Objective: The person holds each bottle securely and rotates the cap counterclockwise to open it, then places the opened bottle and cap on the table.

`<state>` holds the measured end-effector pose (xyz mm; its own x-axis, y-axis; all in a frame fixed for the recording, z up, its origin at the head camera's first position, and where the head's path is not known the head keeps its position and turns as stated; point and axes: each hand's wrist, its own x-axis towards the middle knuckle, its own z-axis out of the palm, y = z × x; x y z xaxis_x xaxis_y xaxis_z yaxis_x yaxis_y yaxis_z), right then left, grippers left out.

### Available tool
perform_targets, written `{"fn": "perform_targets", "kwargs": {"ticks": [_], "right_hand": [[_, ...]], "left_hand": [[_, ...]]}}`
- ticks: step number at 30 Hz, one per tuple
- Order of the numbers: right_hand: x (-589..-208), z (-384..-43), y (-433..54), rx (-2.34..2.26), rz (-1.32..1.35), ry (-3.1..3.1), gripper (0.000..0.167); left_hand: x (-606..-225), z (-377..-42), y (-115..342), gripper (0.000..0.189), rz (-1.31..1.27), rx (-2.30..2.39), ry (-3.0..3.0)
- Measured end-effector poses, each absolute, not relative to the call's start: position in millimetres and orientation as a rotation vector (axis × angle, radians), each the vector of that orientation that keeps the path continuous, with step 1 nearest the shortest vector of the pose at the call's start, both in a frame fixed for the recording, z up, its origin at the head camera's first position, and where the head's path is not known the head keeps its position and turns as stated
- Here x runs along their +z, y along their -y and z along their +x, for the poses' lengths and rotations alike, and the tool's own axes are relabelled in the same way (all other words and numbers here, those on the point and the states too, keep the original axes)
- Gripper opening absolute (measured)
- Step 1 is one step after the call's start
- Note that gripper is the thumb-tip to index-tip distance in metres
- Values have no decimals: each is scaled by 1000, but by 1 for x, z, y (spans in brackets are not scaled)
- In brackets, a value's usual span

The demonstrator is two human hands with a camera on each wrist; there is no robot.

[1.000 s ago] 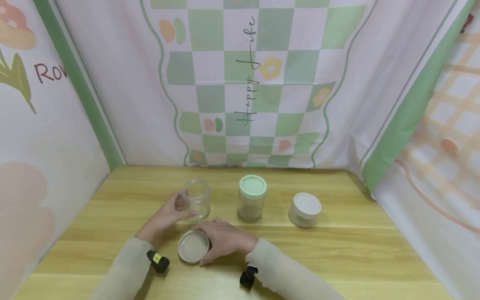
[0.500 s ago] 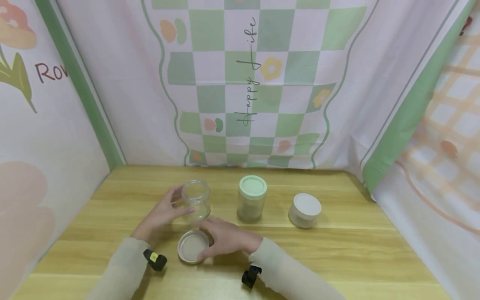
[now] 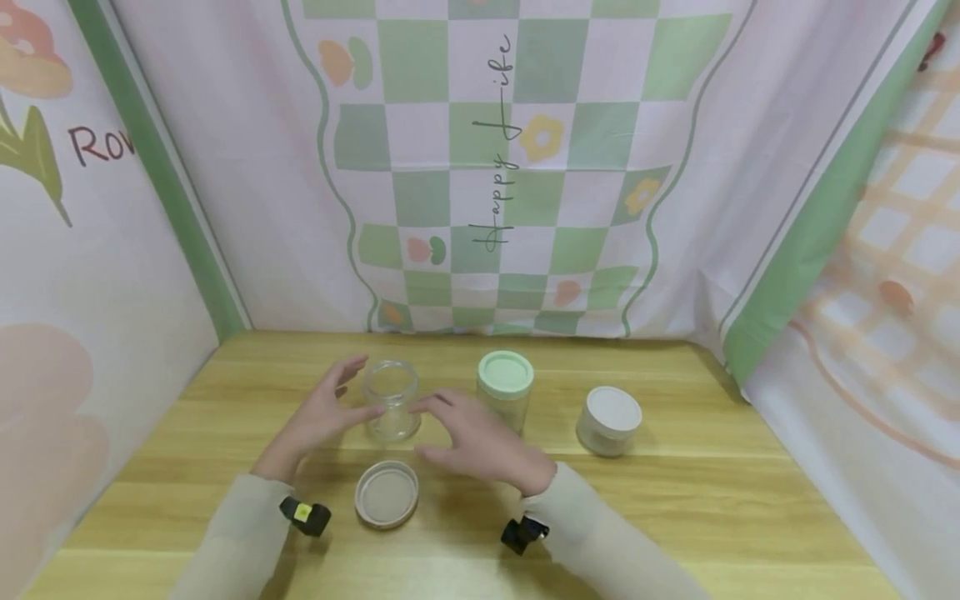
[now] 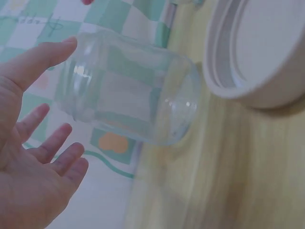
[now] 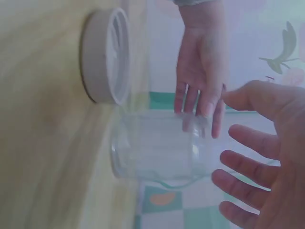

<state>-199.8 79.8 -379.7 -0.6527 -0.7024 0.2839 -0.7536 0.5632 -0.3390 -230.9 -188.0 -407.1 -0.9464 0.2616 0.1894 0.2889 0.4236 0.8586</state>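
Observation:
A clear glass jar (image 3: 395, 421) without a lid stands upright on the wooden table, its bare wall filling the middle of the left wrist view (image 4: 128, 90). My left hand (image 3: 322, 421) is at its left side, fingers spread, the thumb tip overlapping the glass near the neck. To the jar's right hovers my right hand (image 3: 483, 437), fingers loosely bent and apart, holding nothing. In front of the jar lies a pale round lid (image 3: 386, 495), its hollow side up. The right wrist view shows the glass (image 5: 157, 148) between both hands.
Just behind my right hand stands a taller jar with a mint green lid (image 3: 506, 373), partly hidden by it. Farther right sits a short jar with a white lid (image 3: 613, 412). A printed curtain (image 3: 495, 167) hangs along the table's back edge.
My right hand has let go of the lid and moved up and right toward the jar. My left hand has loosened and drawn slightly left, fingers spreading. The lid and jars stay put.

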Motion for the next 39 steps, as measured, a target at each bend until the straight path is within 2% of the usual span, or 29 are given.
{"fn": "perform_targets", "kwargs": {"ticks": [11,25,31,39], "right_hand": [[-356,-205,-106,601,1152,2347,34],[-339,-212,-150,631,946,2399,34],[-341,-216,-165,629,869,2481,36],[-346,-218,-175,657,833,2509,36]], "left_hand": [[-389,-232,170,85,-556,-1501,2536],[-370,-235,122,79,-818,-1538,2426],[-371,-238,93,81,-840,-1606,2468],[-392,-245,62,84,-779,-1749,2526]]}}
